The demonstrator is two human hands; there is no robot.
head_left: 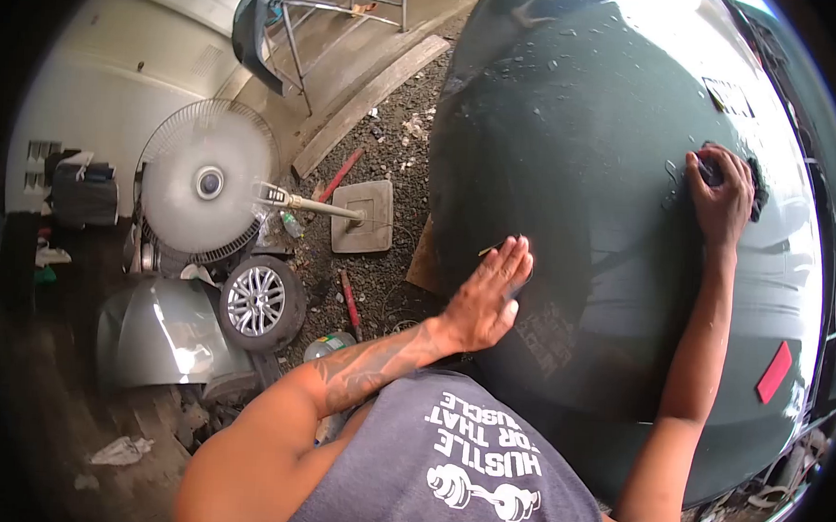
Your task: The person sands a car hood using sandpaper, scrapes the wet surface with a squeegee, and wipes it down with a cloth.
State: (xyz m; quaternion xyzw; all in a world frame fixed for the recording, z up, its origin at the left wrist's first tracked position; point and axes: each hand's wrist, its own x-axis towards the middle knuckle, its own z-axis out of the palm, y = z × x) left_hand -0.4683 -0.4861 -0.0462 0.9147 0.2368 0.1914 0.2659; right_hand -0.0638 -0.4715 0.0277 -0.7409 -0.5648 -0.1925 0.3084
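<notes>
A dark green car hood (571,174) fills the right half of the head view, wet with scattered drops and pale smears. My left hand (486,297) lies flat near its left edge, fingers stretched out and side by side, holding nothing visible. Farther up and to the right, my right hand (727,195) presses a crumpled dark cloth (760,194) against the hood, fingers bent over it. Part of the cloth is hidden under that hand. A flat red strip (774,372) rests on the hood below my right hand.
Left of the car, a standing fan (211,183) leans over gravel with its square base (362,217). A wheel (258,303) and a silver body panel (168,329) lie nearby. Red bars (351,302) and a plank (373,105) are on the ground. A metal stand (301,51) is behind.
</notes>
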